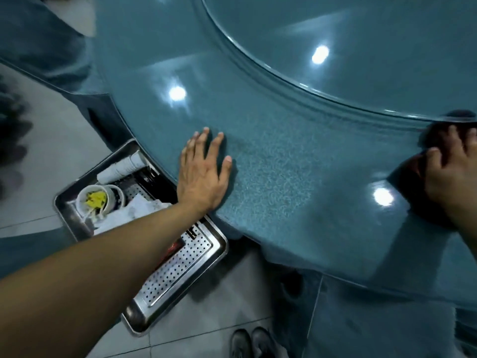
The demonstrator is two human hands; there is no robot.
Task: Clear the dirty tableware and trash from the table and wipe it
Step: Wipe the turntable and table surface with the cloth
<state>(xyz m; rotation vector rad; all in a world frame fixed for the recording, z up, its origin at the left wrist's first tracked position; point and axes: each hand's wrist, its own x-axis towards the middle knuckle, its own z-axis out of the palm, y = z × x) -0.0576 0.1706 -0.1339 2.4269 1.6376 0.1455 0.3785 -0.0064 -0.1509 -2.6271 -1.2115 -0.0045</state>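
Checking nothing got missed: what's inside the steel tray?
In the steel tray: a paper bowl with yellow scraps, stacked paper cups, crumpled napkins. The forearm covers its middle.

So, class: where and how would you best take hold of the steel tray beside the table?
Grip the steel tray with both hands on its raised rim at the two short ends, approaching from above. It is long, lies flat, and carries a bowl and tissues at one end.

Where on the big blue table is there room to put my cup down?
The table is bare between the left hand, pressed flat near the edge, and the right hand on the dark cloth. The glass turntable behind looks bare too. The metal tray below is crowded at its far end.
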